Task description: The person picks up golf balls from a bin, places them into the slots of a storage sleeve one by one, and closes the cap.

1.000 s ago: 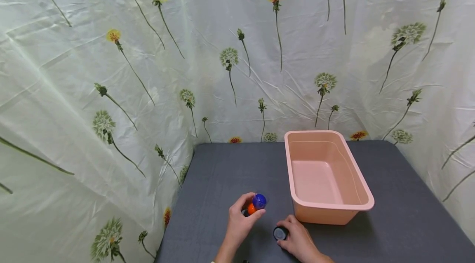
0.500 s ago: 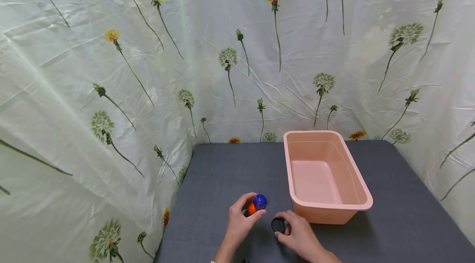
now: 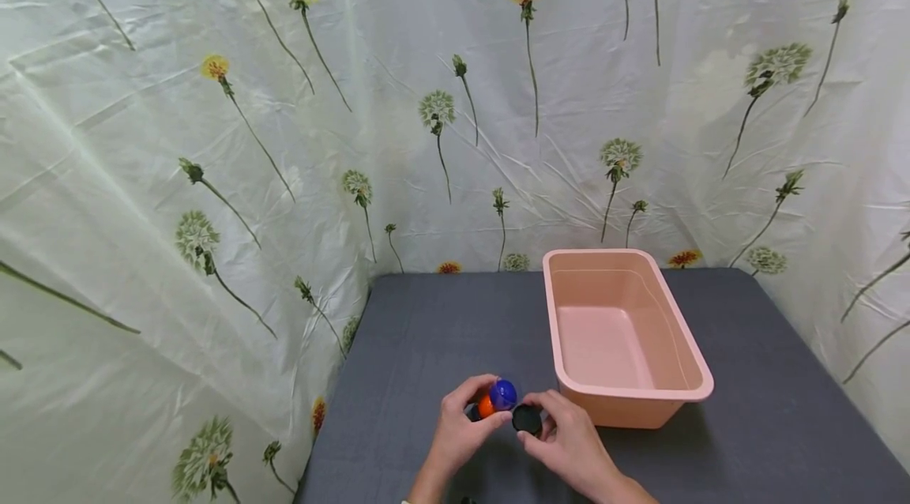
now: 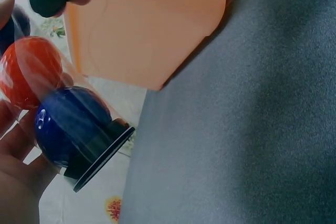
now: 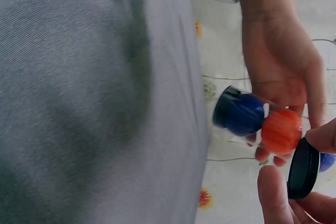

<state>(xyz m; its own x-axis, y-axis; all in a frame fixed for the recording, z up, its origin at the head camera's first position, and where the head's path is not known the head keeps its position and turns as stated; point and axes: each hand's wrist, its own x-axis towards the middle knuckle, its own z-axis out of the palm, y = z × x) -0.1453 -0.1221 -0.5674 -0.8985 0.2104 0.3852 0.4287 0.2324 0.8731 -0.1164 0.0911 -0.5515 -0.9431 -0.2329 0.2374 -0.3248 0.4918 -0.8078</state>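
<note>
My left hand [image 3: 455, 426] grips a clear tube with a black base [image 4: 100, 156]. Inside it an orange ball [image 3: 486, 407] sits between two dark blue balls, the upper blue ball [image 3: 503, 394] being at the tube's top end. In the right wrist view the lower blue ball [image 5: 244, 114] lies against the base. My right hand [image 3: 574, 442] pinches a round black lid [image 3: 527, 419] by its edge, thumb on one side and fingers on the other. The lid is close beside the tube's top end; whether they touch I cannot tell.
A pink plastic tub [image 3: 558, 330] stands on the dark grey tabletop [image 3: 441, 314], just beyond my right hand. Behind and left of the table hangs a white curtain [image 3: 398, 133] with a flower print. A small black thing [image 3: 468, 500] shows at the bottom edge.
My right hand has moved left and away from me with the lid, which has turned and now nears the tube. The left hand has shifted slightly right with the tube.
</note>
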